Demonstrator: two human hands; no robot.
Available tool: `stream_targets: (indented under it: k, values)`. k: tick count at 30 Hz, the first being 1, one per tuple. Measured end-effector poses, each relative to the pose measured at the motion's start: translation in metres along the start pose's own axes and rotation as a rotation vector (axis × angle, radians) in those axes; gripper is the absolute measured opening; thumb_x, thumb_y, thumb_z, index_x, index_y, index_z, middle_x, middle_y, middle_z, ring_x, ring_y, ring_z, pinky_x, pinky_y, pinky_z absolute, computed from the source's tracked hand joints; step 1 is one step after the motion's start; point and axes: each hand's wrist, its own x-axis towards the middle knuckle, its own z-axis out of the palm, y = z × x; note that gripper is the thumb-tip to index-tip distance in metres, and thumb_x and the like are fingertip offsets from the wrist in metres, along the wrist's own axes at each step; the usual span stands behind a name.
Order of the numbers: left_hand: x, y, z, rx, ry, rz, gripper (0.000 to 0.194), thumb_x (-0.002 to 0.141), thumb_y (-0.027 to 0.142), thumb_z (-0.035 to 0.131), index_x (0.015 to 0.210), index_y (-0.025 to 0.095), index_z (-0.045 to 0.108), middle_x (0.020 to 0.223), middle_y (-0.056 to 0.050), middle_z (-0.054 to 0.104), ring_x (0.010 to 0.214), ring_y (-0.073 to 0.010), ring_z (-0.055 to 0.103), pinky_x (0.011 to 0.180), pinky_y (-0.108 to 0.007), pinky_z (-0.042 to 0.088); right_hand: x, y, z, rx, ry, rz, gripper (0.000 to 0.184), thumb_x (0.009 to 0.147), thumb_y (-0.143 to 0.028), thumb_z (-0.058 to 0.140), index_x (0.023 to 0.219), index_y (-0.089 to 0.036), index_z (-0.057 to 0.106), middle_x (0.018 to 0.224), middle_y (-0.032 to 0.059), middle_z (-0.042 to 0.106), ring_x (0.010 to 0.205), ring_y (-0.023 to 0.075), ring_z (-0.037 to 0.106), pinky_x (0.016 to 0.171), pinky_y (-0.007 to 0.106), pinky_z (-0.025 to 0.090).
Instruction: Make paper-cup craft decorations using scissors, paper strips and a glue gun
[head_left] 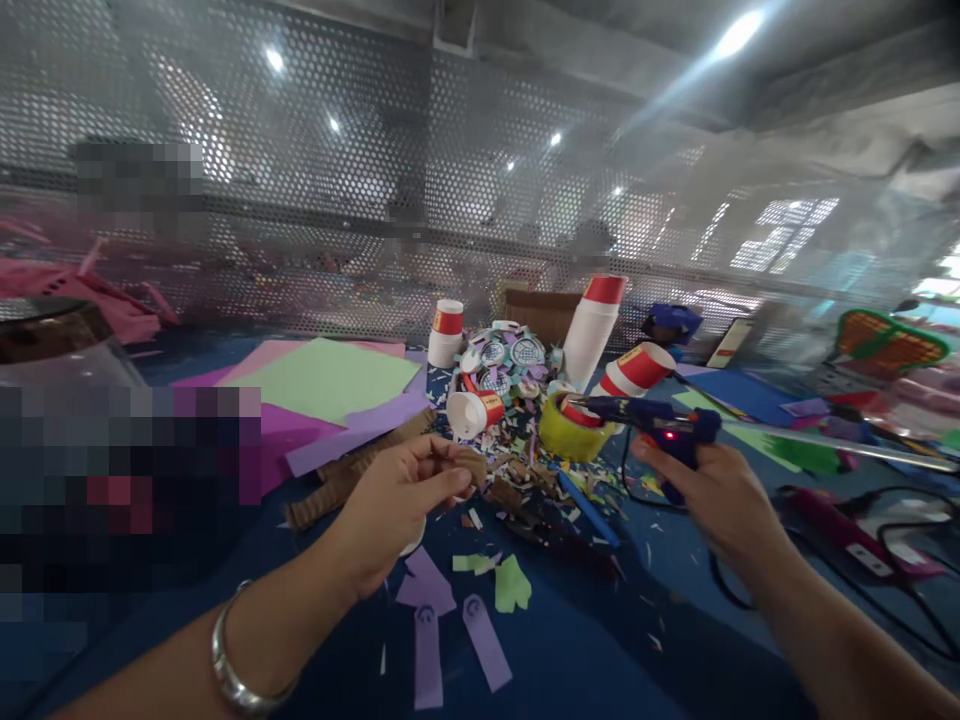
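Pinching cardboard (473, 464) in left hand (397, 500); gripping glue gun (671, 418) in right hand (716, 495), towards three o'clock from cardboard; best to steady both hands, keeping skin clear of the likely hot nozzle (579, 401); mind scraps (521, 475) between, plus cup (472, 413) at twelve o'clock.

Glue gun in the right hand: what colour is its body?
The glue gun is dark blue, in the head view.

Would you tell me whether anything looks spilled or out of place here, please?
Yes: scraps litter the table loosely, ungathered, and a paper cup lies tipped beyond the left hand, unlike the upright cups behind it.
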Motion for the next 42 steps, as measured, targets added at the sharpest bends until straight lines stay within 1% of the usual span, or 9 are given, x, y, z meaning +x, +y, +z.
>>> stream_targets:
  k: [2, 4, 7, 12, 16, 23, 31, 37, 42]
  values:
    - [0.001, -0.002, 0.001, 0.012, 0.015, 0.009, 0.014, 0.077, 0.025, 0.068, 0.089, 0.019, 0.067, 0.089, -0.006, 0.072, 0.075, -0.0156, 0.062, 0.068, -0.028, 0.048, -0.011, -0.009, 0.0, 0.043, -0.076, -0.04, 0.037, 0.076, -0.051, 0.064, 0.057, -0.019, 0.068, 0.049, 0.0008, 0.057, 0.048, 0.0162, 0.051, 0.044, 0.026, 0.04]
    - [0.001, -0.004, 0.001, 0.028, 0.022, 0.013, 0.013, 0.077, 0.025, 0.068, 0.088, 0.02, 0.067, 0.086, -0.004, 0.071, 0.073, -0.0144, 0.062, 0.069, -0.027, 0.048, -0.022, -0.018, 0.001, 0.089, -0.228, -0.072, 0.037, 0.078, -0.049, 0.062, 0.055, -0.02, 0.068, 0.051, 0.0012, 0.06, 0.049, 0.017, 0.053, 0.046, 0.027, 0.044]
    - [0.001, -0.003, 0.003, 0.045, -0.006, 0.011, 0.013, 0.078, 0.026, 0.068, 0.089, 0.02, 0.068, 0.09, -0.003, 0.071, 0.081, -0.0151, 0.064, 0.077, -0.028, 0.05, -0.033, -0.028, 0.006, 0.159, -0.315, -0.147, 0.033, 0.081, -0.046, 0.061, 0.061, -0.021, 0.069, 0.055, 0.0005, 0.064, 0.054, 0.0191, 0.059, 0.054, 0.029, 0.052]
    - [0.002, -0.004, 0.006, 0.06, -0.032, 0.006, 0.014, 0.076, 0.027, 0.069, 0.088, 0.021, 0.069, 0.094, -0.005, 0.073, 0.087, -0.0177, 0.066, 0.084, -0.033, 0.05, -0.039, -0.035, 0.008, 0.121, -0.341, -0.214, 0.019, 0.083, -0.037, 0.06, 0.074, -0.023, 0.07, 0.066, 0.0029, 0.069, 0.064, 0.0221, 0.065, 0.065, 0.032, 0.056]
    - [0.004, -0.007, 0.009, 0.094, -0.053, 0.004, 0.015, 0.074, 0.026, 0.069, 0.088, 0.021, 0.067, 0.09, -0.005, 0.072, 0.084, -0.0183, 0.066, 0.082, -0.034, 0.051, -0.04, -0.033, 0.007, 0.052, -0.361, -0.309, 0.022, 0.086, -0.039, 0.056, 0.077, -0.023, 0.068, 0.077, 0.0042, 0.07, 0.068, 0.021, 0.065, 0.064, 0.031, 0.056]
    - [0.006, -0.011, 0.013, 0.104, -0.081, -0.01, 0.02, 0.074, 0.028, 0.068, 0.092, 0.019, 0.064, 0.089, -0.005, 0.069, 0.079, -0.0169, 0.062, 0.076, -0.032, 0.048, -0.042, -0.025, 0.011, -0.004, -0.368, -0.365, 0.021, 0.087, -0.037, 0.055, 0.073, -0.023, 0.063, 0.08, 0.0046, 0.068, 0.075, 0.0213, 0.065, 0.079, 0.035, 0.054]
    - [0.006, -0.014, 0.013, 0.096, -0.087, -0.029, 0.023, 0.074, 0.027, 0.069, 0.094, 0.017, 0.063, 0.088, -0.005, 0.067, 0.079, -0.0157, 0.06, 0.076, -0.031, 0.047, -0.046, -0.019, 0.013, 0.053, -0.398, -0.331, 0.01, 0.089, -0.031, 0.054, 0.085, -0.023, 0.06, 0.084, 0.004, 0.066, 0.076, 0.0203, 0.063, 0.074, 0.034, 0.053]
    - [0.007, -0.013, 0.013, 0.098, -0.095, -0.037, 0.024, 0.073, 0.026, 0.069, 0.093, 0.016, 0.063, 0.087, -0.005, 0.067, 0.08, -0.0162, 0.06, 0.076, -0.03, 0.048, -0.045, -0.022, 0.011, 0.044, -0.381, -0.408, 0.016, 0.089, -0.026, 0.053, 0.074, -0.023, 0.053, 0.07, -0.0007, 0.055, 0.061, 0.0158, 0.052, 0.06, 0.029, 0.047]
    - [0.007, -0.013, 0.012, 0.111, -0.11, -0.037, 0.025, 0.073, 0.026, 0.069, 0.094, 0.014, 0.063, 0.084, -0.004, 0.066, 0.077, -0.0149, 0.058, 0.074, -0.029, 0.046, -0.044, -0.025, 0.009, 0.048, -0.378, -0.432, 0.017, 0.088, -0.022, 0.053, 0.072, -0.023, 0.049, 0.069, -0.0019, 0.052, 0.06, 0.0148, 0.049, 0.058, 0.028, 0.045]
